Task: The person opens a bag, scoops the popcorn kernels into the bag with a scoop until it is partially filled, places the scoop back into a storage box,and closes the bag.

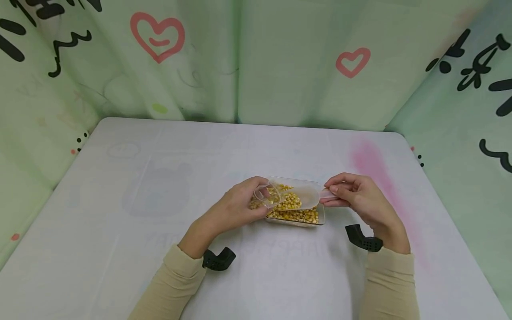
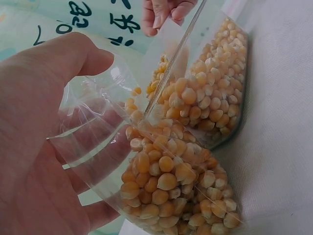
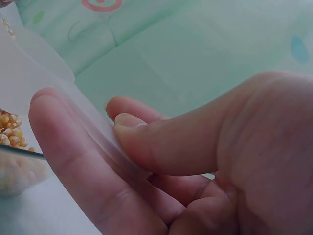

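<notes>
My left hand [image 1: 236,204] holds a thin clear plastic cup [image 1: 260,189] at the left end of a clear rectangular container [image 1: 298,225]. Yellow corn kernels [image 2: 161,181] show through the cup's wall in the left wrist view. More corn kernels [image 2: 215,93] lie in the container. With thumb and fingers, my right hand [image 1: 362,195] pinches the handle of a translucent white scoop [image 1: 309,197]. The scoop is over the container, its bowl pointing left toward the cup, with kernels in it. In the right wrist view, the fingers partly hide the handle [image 3: 105,132].
The container stands on a white-covered table [image 1: 192,169] with a pink patch [image 1: 372,160] at its right. A green curtain [image 1: 280,66] with hearts and black lettering hangs behind and along both sides. Black wrist mounts [image 1: 219,260] are on both arms.
</notes>
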`<state>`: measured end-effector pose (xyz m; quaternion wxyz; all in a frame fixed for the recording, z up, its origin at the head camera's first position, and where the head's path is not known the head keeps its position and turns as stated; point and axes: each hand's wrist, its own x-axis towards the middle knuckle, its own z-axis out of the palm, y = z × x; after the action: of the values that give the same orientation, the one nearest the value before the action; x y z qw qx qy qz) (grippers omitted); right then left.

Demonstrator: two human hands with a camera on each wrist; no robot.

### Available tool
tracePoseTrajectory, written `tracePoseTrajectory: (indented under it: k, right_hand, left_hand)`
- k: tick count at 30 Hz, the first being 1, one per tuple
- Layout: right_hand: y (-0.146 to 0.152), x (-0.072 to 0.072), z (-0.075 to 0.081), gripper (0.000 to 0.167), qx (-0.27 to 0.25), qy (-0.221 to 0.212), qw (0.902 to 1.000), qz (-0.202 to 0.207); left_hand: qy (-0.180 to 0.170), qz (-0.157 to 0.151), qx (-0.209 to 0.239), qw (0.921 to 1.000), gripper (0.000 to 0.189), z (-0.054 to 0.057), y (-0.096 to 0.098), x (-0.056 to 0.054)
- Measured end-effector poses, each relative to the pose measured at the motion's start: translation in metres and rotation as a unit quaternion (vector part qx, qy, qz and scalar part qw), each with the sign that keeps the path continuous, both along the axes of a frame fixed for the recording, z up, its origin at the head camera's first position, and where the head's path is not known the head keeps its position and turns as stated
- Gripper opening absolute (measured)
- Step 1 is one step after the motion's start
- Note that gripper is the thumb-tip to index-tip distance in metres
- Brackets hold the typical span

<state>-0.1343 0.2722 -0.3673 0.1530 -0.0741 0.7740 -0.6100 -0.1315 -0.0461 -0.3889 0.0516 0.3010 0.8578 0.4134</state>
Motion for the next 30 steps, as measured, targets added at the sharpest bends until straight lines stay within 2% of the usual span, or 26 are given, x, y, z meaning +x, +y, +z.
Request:
tracePoseTrajectory:
  k: [5, 10, 20, 25, 30]
  right_hand:
    - [0.004, -0.001, -0.002, 0.027, -0.017, -0.006, 0.9998, -0.005]
    - [0.008, -0.001, -0.004, 0.024, -0.055, -0.011, 0.9984, -0.007]
    - [0.014, 0.001, -0.003, 0.015, -0.109, -0.019, 0.9937, -0.013]
    - [0.016, 0.002, 0.0, 0.012, -0.15, -0.009, 0.9885, -0.014]
    - [0.016, 0.004, 0.004, 0.013, -0.171, 0.001, 0.9851, -0.02]
  left_hand:
    - [-0.004, 0.001, 0.0, 1.0, 0.047, 0.001, 0.0, 0.0]
    - [-0.004, 0.0, 0.002, 1.0, 0.046, 0.002, 0.0, 0.001]
    - [-0.004, -0.002, 0.004, 1.0, 0.044, -0.002, 0.0, 0.0]
    - [-0.006, -0.003, 0.001, 1.0, 0.045, -0.001, 0.0, 0.0]
    - [-0.011, -0.002, -0.002, 0.9999, 0.045, 0.001, -0.001, 0.001]
